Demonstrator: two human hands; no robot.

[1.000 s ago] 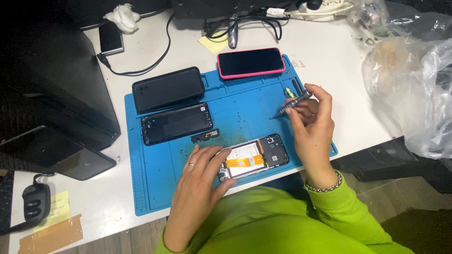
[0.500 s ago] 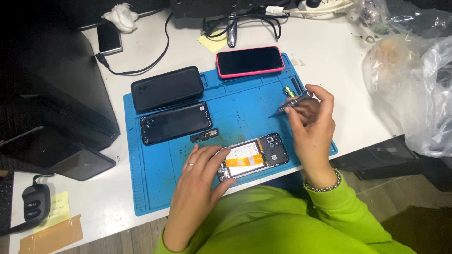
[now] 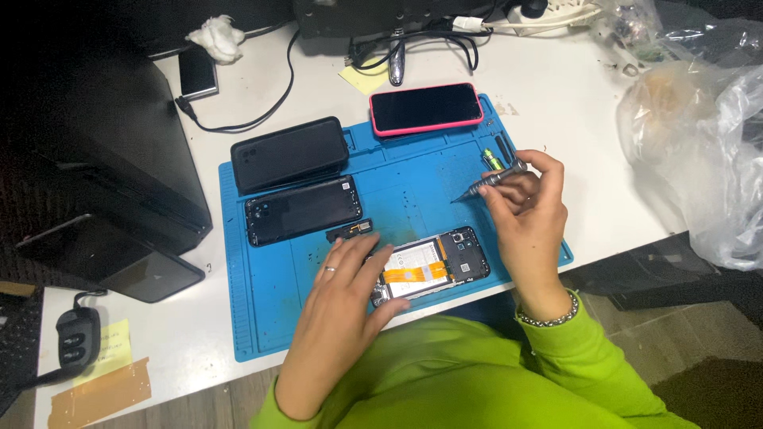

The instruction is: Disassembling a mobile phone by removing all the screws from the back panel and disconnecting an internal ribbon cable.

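Note:
An opened phone (image 3: 433, 266) with its back off, showing a white battery and an orange flex cable, lies at the near edge of a blue work mat (image 3: 270, 310). My left hand (image 3: 346, 306) rests flat on its left end and pins it down. My right hand (image 3: 528, 210) hovers just right of the phone and grips a grey metal screwdriver (image 3: 486, 185), tip pointing left above the mat. A small black part (image 3: 350, 231) lies just beyond my left fingers.
On the mat's far side lie a black back cover (image 3: 300, 209), a black phone case (image 3: 290, 154) and a pink-cased phone (image 3: 426, 108). Green-tipped tools (image 3: 494, 155) sit by the mat's right edge. A black box (image 3: 103, 183) stands left; plastic bags (image 3: 699, 143) right.
Both hands stay almost where they were. My right hand has lifted slightly with the screwdriver; the view has shifted a little.

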